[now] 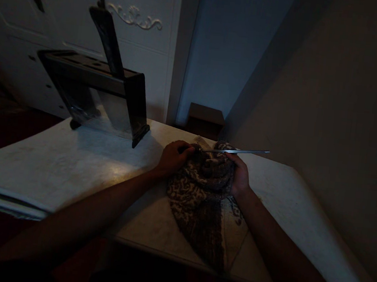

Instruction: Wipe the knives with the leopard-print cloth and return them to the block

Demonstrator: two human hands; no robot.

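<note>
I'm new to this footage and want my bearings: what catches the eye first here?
The knife, its bright blade pointing right at centre, handle in the left hand, with the right hand holding a patterned cloth against it. At the far left of the table stands a dark knife block, one handle sticking up.

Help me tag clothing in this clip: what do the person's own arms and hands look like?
The left arm and right arm look bare along their visible length: no sleeves show. The left hand and right hand wear no gloves. Dim light hides any ring or watch.
</note>
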